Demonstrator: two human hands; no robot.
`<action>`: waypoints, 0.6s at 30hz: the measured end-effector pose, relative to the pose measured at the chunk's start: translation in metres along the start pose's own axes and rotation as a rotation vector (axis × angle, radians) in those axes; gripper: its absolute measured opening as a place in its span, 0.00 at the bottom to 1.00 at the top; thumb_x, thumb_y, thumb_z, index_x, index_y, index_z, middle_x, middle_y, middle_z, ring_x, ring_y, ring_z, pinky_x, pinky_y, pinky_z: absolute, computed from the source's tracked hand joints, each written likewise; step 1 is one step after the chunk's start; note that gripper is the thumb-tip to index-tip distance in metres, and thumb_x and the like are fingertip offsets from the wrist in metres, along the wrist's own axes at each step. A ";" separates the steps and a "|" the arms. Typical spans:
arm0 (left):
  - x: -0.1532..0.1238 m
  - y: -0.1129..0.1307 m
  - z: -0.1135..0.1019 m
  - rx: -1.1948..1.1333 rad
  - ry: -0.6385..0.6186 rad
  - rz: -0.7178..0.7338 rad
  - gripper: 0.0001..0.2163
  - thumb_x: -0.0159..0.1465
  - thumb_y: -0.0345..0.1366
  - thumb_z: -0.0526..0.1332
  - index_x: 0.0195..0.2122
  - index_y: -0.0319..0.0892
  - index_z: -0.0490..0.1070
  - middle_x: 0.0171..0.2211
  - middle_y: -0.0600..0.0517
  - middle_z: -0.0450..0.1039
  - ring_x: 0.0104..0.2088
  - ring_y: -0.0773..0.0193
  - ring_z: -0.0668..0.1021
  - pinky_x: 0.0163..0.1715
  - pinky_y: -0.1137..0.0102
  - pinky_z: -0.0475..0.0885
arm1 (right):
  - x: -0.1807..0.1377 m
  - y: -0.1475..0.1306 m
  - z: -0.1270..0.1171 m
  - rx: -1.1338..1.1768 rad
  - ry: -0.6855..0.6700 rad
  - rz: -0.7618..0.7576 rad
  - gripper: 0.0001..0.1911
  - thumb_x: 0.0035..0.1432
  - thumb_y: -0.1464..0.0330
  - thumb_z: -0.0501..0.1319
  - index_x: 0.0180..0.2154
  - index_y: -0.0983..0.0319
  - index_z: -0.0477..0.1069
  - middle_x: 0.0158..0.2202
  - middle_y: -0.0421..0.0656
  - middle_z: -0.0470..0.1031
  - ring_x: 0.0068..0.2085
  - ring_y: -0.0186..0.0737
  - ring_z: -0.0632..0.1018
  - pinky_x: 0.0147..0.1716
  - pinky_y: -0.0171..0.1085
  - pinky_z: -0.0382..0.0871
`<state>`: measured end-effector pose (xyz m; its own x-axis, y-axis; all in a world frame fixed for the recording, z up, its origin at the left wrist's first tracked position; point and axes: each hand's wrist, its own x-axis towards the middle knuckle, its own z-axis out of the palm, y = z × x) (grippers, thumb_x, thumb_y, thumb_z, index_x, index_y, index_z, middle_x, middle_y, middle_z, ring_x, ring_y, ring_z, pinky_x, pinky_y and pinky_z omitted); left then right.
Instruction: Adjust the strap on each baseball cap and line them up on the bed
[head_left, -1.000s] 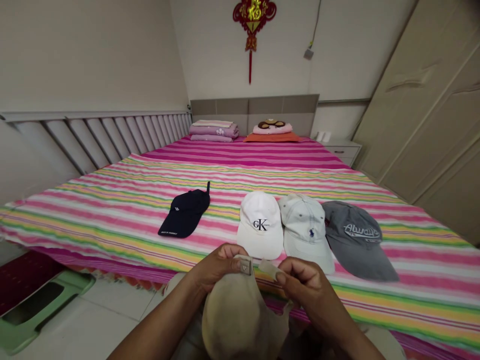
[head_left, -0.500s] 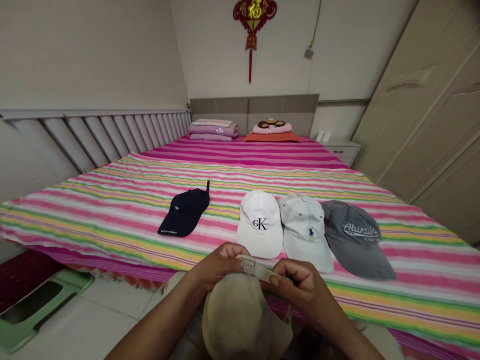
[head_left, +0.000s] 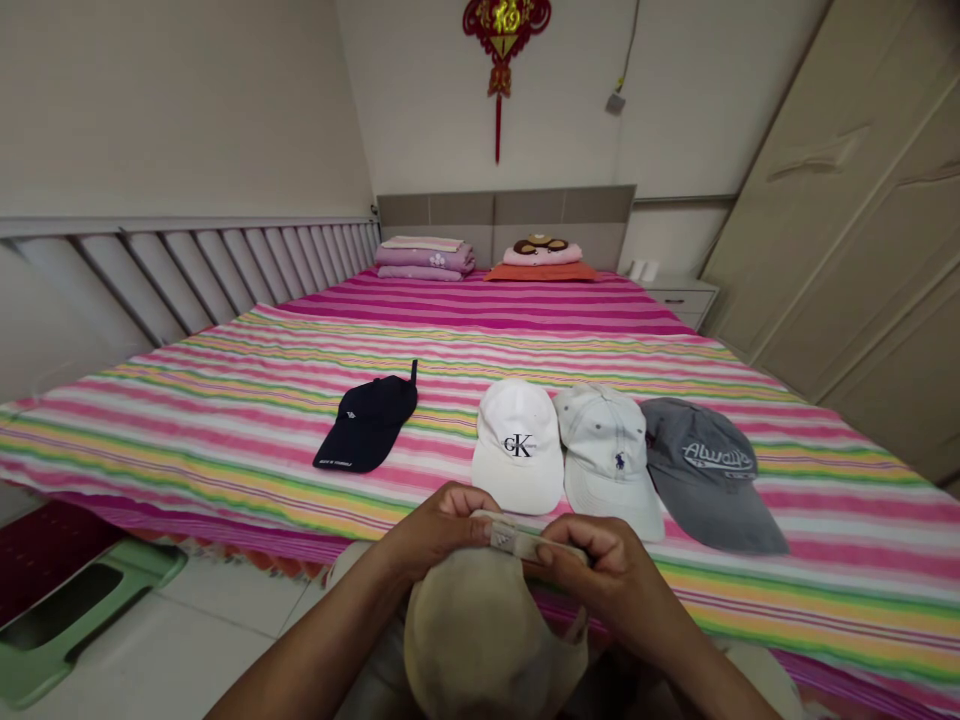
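Left hand (head_left: 431,530): fingers closed on the rear rim of the beige cap (head_left: 472,640).
Right hand (head_left: 607,565): thumb and forefinger pinched shut on the strap (head_left: 525,545).
Beige cap: held in the air under both hands, just short of the bed (head_left: 225,440) edge.
Step, as judged: adjusting the back strap.
Next move calls for: a steady left grip and a fine pinch; the strap is small.
Bed: white cap (head_left: 517,450), pale cap (head_left: 611,460) and grey cap (head_left: 705,475) in a touching row; navy cap (head_left: 367,425) lies apart.
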<state>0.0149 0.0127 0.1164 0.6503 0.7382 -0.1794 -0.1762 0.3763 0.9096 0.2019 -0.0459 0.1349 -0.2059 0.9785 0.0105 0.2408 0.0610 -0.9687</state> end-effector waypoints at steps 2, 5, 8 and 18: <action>-0.001 0.001 0.000 0.026 0.000 0.000 0.10 0.45 0.38 0.69 0.25 0.37 0.74 0.19 0.54 0.72 0.17 0.75 0.68 0.18 0.79 0.59 | 0.000 -0.001 0.000 -0.015 0.005 -0.012 0.14 0.48 0.61 0.57 0.19 0.63 0.65 0.15 0.36 0.56 0.19 0.30 0.56 0.18 0.31 0.48; -0.001 0.001 0.001 0.073 0.009 0.002 0.09 0.46 0.38 0.68 0.25 0.37 0.74 0.18 0.54 0.71 0.17 0.75 0.67 0.18 0.78 0.59 | 0.001 -0.001 0.000 0.011 0.015 -0.001 0.15 0.48 0.60 0.58 0.18 0.63 0.64 0.15 0.35 0.54 0.18 0.29 0.55 0.17 0.31 0.47; -0.001 0.000 0.001 0.088 0.011 0.004 0.09 0.47 0.38 0.67 0.25 0.37 0.73 0.18 0.55 0.69 0.17 0.75 0.66 0.18 0.78 0.58 | 0.002 0.000 0.000 0.032 0.036 0.004 0.16 0.47 0.59 0.59 0.18 0.63 0.63 0.15 0.34 0.54 0.18 0.28 0.55 0.17 0.31 0.47; -0.001 -0.001 0.006 0.076 0.011 -0.029 0.10 0.47 0.39 0.67 0.24 0.37 0.72 0.16 0.56 0.67 0.15 0.76 0.64 0.16 0.78 0.55 | 0.005 0.006 0.003 0.061 0.068 0.007 0.12 0.46 0.60 0.60 0.23 0.63 0.68 0.18 0.36 0.61 0.21 0.31 0.59 0.21 0.32 0.53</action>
<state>0.0190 0.0085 0.1178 0.6465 0.7335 -0.2099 -0.1006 0.3547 0.9295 0.1993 -0.0416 0.1289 -0.1390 0.9901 0.0187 0.1833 0.0442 -0.9821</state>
